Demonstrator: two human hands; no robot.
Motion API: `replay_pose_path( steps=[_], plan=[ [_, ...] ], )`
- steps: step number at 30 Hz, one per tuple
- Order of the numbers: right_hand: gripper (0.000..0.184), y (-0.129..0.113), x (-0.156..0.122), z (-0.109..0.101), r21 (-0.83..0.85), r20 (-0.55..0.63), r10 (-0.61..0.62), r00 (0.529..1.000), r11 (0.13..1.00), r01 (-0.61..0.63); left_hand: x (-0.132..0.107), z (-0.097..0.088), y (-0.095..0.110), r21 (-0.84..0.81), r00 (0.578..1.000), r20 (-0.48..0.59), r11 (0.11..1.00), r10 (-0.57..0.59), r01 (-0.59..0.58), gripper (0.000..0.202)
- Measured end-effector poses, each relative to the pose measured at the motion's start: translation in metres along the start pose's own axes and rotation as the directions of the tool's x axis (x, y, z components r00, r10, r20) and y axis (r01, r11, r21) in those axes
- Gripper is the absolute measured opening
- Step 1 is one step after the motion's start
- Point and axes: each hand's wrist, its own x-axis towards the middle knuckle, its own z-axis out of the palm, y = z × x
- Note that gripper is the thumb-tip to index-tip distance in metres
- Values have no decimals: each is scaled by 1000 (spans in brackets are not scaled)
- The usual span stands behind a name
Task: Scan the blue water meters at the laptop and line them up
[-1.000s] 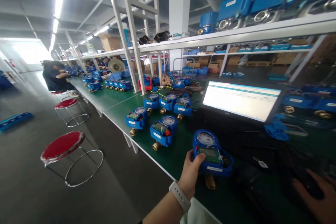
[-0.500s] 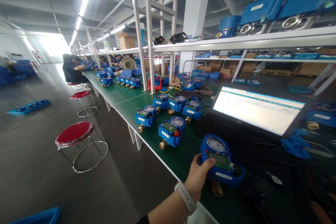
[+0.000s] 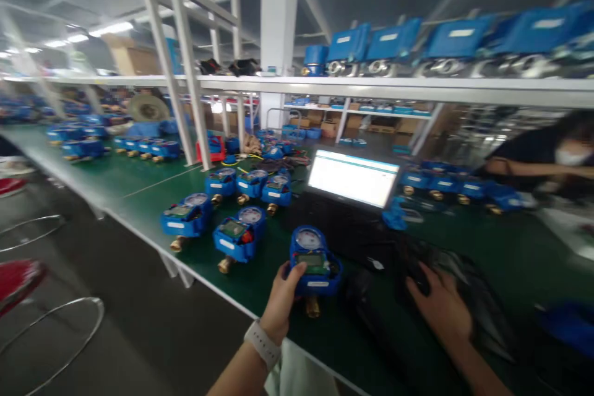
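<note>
My left hand (image 3: 279, 297), with a white band at the wrist, grips the left side of a blue water meter (image 3: 318, 284). The meter has a round dial, a small screen on a green circuit board and a brass pipe end pointing toward me. My right hand (image 3: 440, 303) lies over a black computer mouse (image 3: 421, 279), its fingers around it. Behind the meter stands an open black laptop (image 3: 355, 179) with a lit white screen. A dark, blurred handheld device (image 3: 366, 303) lies between the two hands.
Several more blue meters (image 3: 236, 238) stand left of the laptop on the green bench (image 3: 153, 192). Further meters (image 3: 445, 185) line the right side, near a masked co-worker (image 3: 533, 148). A shelf (image 3: 371, 83) with boxed units runs above. Red stools (image 3: 18, 281) stand at left.
My view has swung to the right. My right hand, barely visible at the lower right edge before, now shows on the mouse. My left hand still grips the same meter.
</note>
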Motion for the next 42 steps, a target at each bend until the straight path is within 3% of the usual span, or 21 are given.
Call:
replay_pose_path(
  steps=[3, 11, 19, 25, 30, 42],
  plan=[
    [51, -13, 3, -13, 13, 53, 82, 995, 997, -82, 10, 0, -2, 13, 999, -28, 1000, -17, 18, 50],
    [48, -18, 2, -24, 29, 34, 110, 993, 993, -111, 15, 5, 2, -19, 988, -126, 996, -88, 86, 31],
    [48, -17, 2, -23, 43, 15, 103, 995, 994, -103, 17, 1, -3, 10, 998, -52, 999, -47, 48, 47],
    [48, -15, 2, -22, 60, 38, 99, 994, 993, -101, 16, 0, -2, 18, 997, -61, 999, -45, 46, 45],
    [47, -15, 1, -21, 54, 20, 98, 995, 994, -98, 22, -4, -6, 22, 998, -42, 999, -47, 48, 57],
    [47, -16, 0, -20, 65, 4, 99, 995, 993, -99, 17, -2, -4, 17, 998, -36, 999, -42, 43, 50]
  ],
)
